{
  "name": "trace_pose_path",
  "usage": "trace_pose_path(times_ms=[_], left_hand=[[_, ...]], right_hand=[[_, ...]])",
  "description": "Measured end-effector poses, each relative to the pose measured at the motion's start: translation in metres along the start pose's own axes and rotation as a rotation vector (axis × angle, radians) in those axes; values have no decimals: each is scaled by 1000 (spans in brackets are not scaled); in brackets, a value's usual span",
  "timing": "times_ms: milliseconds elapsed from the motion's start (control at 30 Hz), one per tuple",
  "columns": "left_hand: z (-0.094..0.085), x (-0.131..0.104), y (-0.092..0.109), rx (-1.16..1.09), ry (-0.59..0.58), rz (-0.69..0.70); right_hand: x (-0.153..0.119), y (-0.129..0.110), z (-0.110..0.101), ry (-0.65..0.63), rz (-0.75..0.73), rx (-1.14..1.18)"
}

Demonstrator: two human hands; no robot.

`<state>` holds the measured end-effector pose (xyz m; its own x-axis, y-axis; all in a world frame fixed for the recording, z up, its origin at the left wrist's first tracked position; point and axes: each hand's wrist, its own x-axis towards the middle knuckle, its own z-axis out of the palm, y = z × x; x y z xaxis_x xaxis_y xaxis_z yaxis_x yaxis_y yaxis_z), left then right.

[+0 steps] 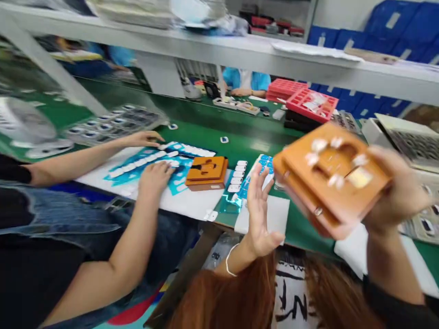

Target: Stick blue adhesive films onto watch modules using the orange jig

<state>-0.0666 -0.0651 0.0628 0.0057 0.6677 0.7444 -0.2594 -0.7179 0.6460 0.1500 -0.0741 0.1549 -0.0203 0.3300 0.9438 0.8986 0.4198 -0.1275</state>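
Observation:
My right hand (399, 187) grips an orange block-shaped fixture (346, 187) by its right side, raised and tilted above the bench. The fixture's upper face has a round recess, several pale blurred pads around it and a pale square patch. My left hand (259, 210), with a white band at the wrist, is open, fingers spread and palm turned toward the fixture, apart from it. Below and behind the left hand lie a white pad (279, 214) and a blue-and-white sheet (267, 160). A strip of small white pieces (238, 176) lies to its left.
At left, a co-worker's hands (156, 180) rest over blue film sheets beside a second orange fixture (207, 169). Red trays (312, 104) are stacked at the back, and a white shelf (254, 45) crosses above. A tray of parts (116, 123) sits at far left.

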Motion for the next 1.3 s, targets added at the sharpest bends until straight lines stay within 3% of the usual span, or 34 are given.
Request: trace_pose_path(times_ms=[67,100,167,300,467,633,800,933,1000,1067,1133,1300], left_hand=[[4,-19,-2,10,-148,-107],[7,-31,-8,19,-233,-180],[13,-53,-26,34,-372,-325],[30,-77,-70,-28,-397,-471],[47,-66,-106,-70,-306,-561],[51,-51,-126,-20,-313,-582],[52,-52,-133,98,-309,-577],[50,-53,-123,190,-314,-532],[41,-46,-113,234,-330,-501],[21,-33,-101,422,-388,-449],[-9,-16,-92,758,-451,-406],[-86,6,-77,1216,-353,-526]], right_hand=[[-67,-12,-9,-49,15,18],[-95,-14,-11,-121,44,-13],[-141,-12,-14,-130,92,-69],[-192,1,-15,-149,188,-153],[-217,1,-11,-190,229,-191],[-227,-3,-6,-234,241,-195],[-228,1,-3,-290,262,-190],[-219,1,-10,-415,234,-165],[-212,3,-20,-544,219,-113],[-207,9,-35,-663,217,-45],[-203,22,-52,-683,248,4],[-205,70,-80,-682,364,71]])
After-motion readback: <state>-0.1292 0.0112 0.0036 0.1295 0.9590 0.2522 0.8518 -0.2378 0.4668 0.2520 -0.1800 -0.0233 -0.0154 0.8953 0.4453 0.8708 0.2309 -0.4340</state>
